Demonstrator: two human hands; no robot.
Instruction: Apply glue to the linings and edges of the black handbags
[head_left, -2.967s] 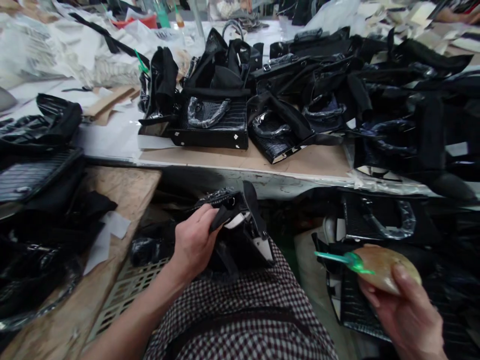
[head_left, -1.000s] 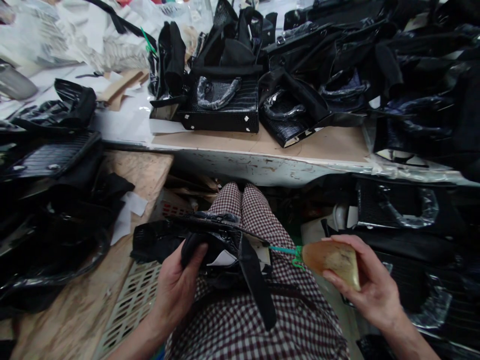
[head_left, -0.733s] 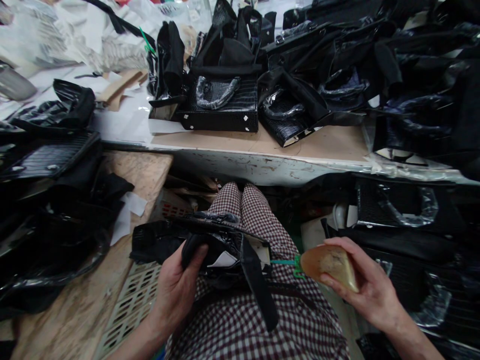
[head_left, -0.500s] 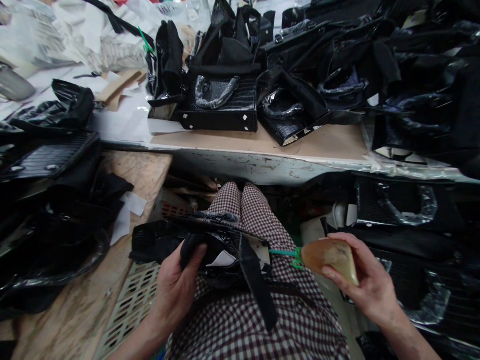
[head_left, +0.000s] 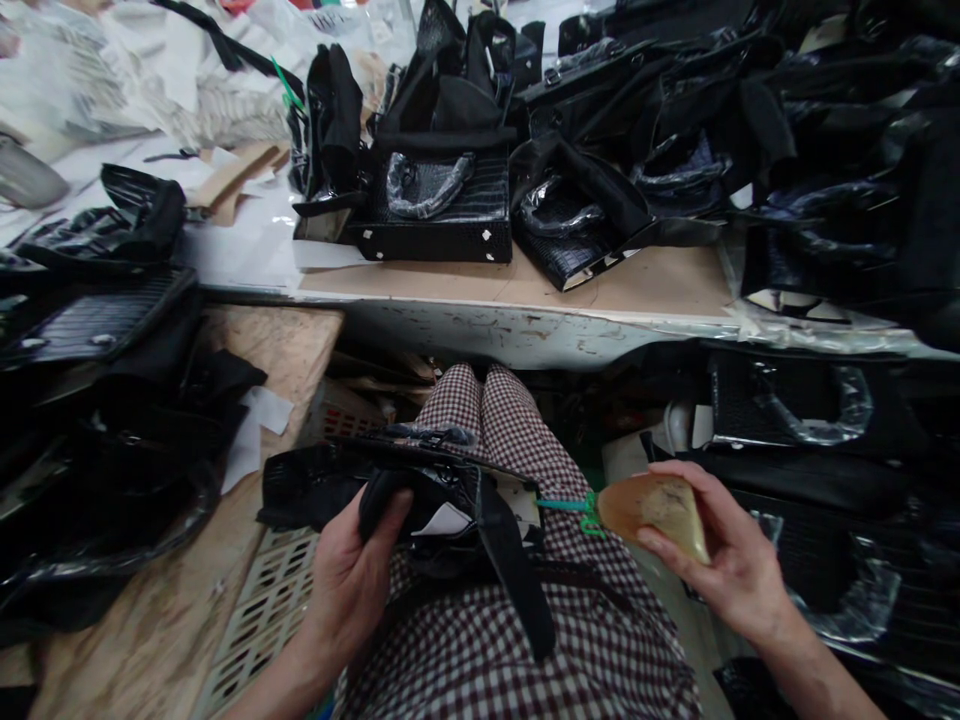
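Across my lap lies a black handbag (head_left: 442,485), its end turned to the right and a dark strap or flap hanging down over my checked clothing. My left hand (head_left: 360,555) is closed on the bag's black fabric, thumb on top. In my right hand (head_left: 724,550) is a yellowish glue bottle (head_left: 652,510), tipped sideways, fingers wrapped round its wide end. Its thin green nozzle (head_left: 562,505) points left and reaches the pale end panel (head_left: 520,505) of the bag; whether the tip touches cannot be made out.
On the bench (head_left: 645,275) ahead stand several black crocodile-pattern handbags (head_left: 450,205) with plastic-wrapped handles. More bags (head_left: 795,400) are stacked at right. At left, a wooden board (head_left: 285,340) carries black bags and white paper (head_left: 244,440). A plastic crate (head_left: 262,580) sits below it.
The glue bottle and my right hand have shifted slightly left, toward the bag's end. My left hand and the bag have hardly moved.
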